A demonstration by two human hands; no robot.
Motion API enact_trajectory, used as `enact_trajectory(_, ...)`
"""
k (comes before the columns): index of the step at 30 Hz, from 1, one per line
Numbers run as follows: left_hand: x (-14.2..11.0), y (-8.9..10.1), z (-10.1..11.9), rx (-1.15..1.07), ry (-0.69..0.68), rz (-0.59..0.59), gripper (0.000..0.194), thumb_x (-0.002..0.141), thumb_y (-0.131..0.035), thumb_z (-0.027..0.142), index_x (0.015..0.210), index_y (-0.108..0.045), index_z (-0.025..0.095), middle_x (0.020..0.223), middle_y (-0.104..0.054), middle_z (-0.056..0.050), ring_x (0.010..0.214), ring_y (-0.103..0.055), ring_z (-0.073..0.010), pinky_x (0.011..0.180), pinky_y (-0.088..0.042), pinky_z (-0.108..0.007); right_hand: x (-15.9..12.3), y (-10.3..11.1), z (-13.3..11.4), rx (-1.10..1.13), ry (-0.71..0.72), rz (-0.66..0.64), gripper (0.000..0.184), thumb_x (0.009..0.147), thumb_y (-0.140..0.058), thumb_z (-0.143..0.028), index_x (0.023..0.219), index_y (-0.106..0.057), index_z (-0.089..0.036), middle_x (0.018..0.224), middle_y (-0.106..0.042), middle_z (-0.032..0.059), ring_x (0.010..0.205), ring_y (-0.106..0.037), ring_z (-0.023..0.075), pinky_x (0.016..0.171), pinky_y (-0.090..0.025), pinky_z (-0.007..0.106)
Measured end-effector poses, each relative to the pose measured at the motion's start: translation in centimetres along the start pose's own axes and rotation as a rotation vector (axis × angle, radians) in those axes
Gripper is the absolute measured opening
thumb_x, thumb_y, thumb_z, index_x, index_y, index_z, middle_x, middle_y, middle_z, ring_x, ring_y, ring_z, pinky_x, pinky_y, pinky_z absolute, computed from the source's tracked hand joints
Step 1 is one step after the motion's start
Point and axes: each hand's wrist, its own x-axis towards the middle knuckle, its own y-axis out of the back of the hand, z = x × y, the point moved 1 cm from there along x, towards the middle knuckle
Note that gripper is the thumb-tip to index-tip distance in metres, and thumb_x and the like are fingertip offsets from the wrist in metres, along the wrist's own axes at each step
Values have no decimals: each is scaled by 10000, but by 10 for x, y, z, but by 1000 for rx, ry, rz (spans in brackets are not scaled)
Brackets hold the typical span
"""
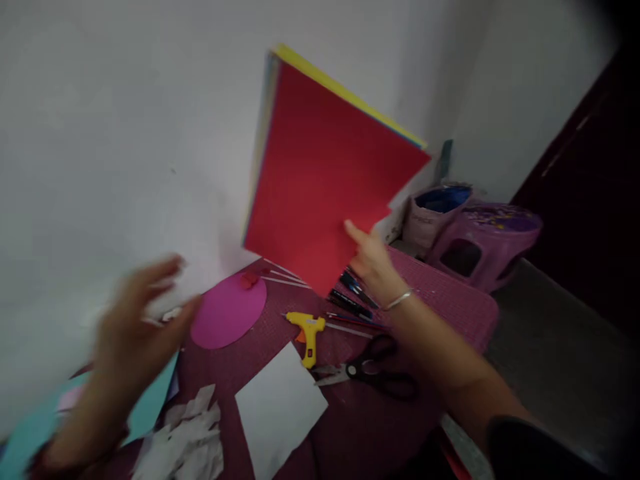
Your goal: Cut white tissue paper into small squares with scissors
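Observation:
My right hand (373, 257) grips a stack of coloured paper sheets (330, 167) by its lower right edge, thumb on the front. Red faces me, and yellow and blue edges show behind it. The stack is raised and tilted above the table. On the left, my left hand (143, 320) hangs in the air, blurred, with its fingers apart and nothing in it. Just right of it lies a pink paper circle (227, 313) with a small red piece on it. A yellow glue gun (307, 333), black-handled scissors (373, 370) and a white sheet (280, 407) lie below the stack.
The maroon table (345, 420) stands against a pale wall (125, 133). Crumpled white paper (187, 440) and light-blue sheets (153, 407) lie at the left front. Several dark pens (353, 300) are near my right wrist. A pink stool (487, 240) and a bucket (435, 217) stand at the right.

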Motion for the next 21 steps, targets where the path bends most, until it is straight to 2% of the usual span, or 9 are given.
enact_trajectory(2, -5, -31, -17, 420, -173, -352, 411, 787, -601, 266, 1193, -535, 278, 1238, -620, -22, 1146, -558, -227, 922, -449, -358, 7, 30, -14, -3, 6, 7, 311, 666, -689, -148, 960, -599, -195, 859, -720, -15, 720, -689, 124, 749, -553, 273)
enact_trajectory(3, -11, -51, -24, 478, -191, -441, 375, 771, -603, 200, 1143, -581, 245, 1185, -652, -61, 1093, -590, -238, 922, -441, -370, 8, 44, -18, -11, 22, 45, 291, 656, -695, -135, 929, -614, -191, 856, -719, -5, 708, -687, 127, 732, -559, 274)
enact_trajectory(4, -16, -70, -30, 506, -187, -479, 337, 757, -615, 185, 1091, -615, 228, 1098, -687, -76, 1015, -625, -243, 892, -452, -373, 9, 57, -20, -12, 32, 113, 271, 646, -699, -120, 896, -623, -191, 838, -716, -7, 695, -682, 126, 713, -563, 268)
enact_trajectory(6, -24, -108, -36, 540, -174, -493, 296, 792, -597, 261, 1083, -621, 210, 1067, -689, -102, 1005, -624, -257, 878, -448, -377, 8, 81, -18, 1, 8, 216, 242, 655, -687, -108, 875, -636, -194, 844, -714, -1, 714, -679, 129, 708, -568, 269)
enact_trajectory(8, -22, -139, -37, 563, -134, -463, 352, 849, -521, 375, 1128, -592, 173, 1085, -671, -141, 1027, -612, -276, 863, -450, -389, 7, 101, -12, 1, -51, 351, 186, 664, -683, -122, 830, -649, -198, 791, -706, -1, 658, -669, 128, 666, -575, 261)
enact_trajectory(12, 9, -182, -30, 588, -28, -425, 421, 878, -445, 438, 1141, -564, 131, 1096, -648, -174, 995, -626, -284, 790, -474, -378, 3, 122, -4, 0, -99, 387, 182, 669, -682, -138, 830, -676, -220, 792, -701, 0, 623, -669, 128, 640, -587, 257)
enact_trajectory(16, 43, -208, -31, 612, 85, -449, 355, 887, -478, 381, 1087, -590, 110, 1037, -662, -160, 952, -644, -261, 774, -490, -375, -1, 125, -8, -40, -169, 436, 162, 682, -679, -169, 817, -707, -254, 955, -715, 73, 630, -683, 146, 603, -582, 270)
enact_trajectory(18, 53, -214, -34, 619, 123, -471, 340, 887, -515, 375, 1100, -586, 120, 1045, -658, -120, 951, -636, -233, 809, -496, -396, -3, 124, -11, -73, -195, 494, 129, 706, -660, -189, 792, -725, -261, 1121, -675, 119, 640, -685, 137, 565, -560, 240)
enact_trajectory(21, 55, -216, -39, 624, 147, -492, 334, 881, -549, 373, 1120, -580, 141, 1102, -632, -88, 967, -617, -210, 846, -500, -431, -6, 124, -14, -138, -221, 550, 131, 717, -650, -226, 799, -743, -269, 1311, -562, 118, 695, -694, 131, 554, -546, 221)
